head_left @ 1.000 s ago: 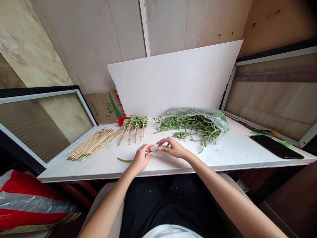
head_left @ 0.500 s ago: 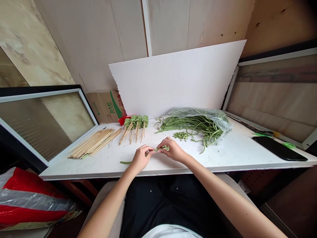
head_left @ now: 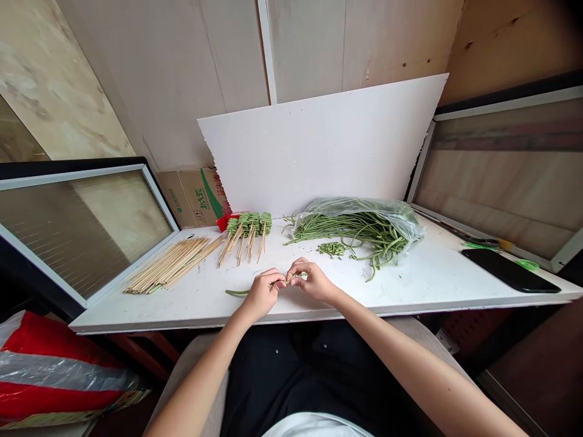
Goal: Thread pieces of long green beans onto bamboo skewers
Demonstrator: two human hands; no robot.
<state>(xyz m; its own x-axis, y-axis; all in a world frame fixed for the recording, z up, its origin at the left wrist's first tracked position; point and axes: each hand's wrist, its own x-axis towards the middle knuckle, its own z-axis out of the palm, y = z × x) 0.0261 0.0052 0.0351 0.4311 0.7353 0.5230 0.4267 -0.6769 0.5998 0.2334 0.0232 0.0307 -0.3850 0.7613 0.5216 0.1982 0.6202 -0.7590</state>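
Close together over the front of the white table (head_left: 191,312), both hands are closed on one long green bean (head_left: 237,292). My left hand (head_left: 263,294) pinches it, and a length of the bean sticks out to the left under the hand. My right hand (head_left: 311,280) grips the other end between thumb and fingers, where a short green piece shows. Behind the hands lies a small heap of cut bean bits (head_left: 331,248). Further back, long green beans (head_left: 350,226) spill from a clear plastic bag (head_left: 387,209). Whether a skewer is in the fingers is hidden.
Bare bamboo skewers (head_left: 173,262) lie in a pile at the left. Skewers threaded with green bean pieces (head_left: 249,224) lie near a cardboard box (head_left: 194,197). A black phone (head_left: 510,271) rests at the right. A white board (head_left: 323,152) leans at the back.
My hands have drawn slightly closer together on the bean, and the right fingers have bent more. The bean's free left end has shifted a little to the right. The view has moved slightly.
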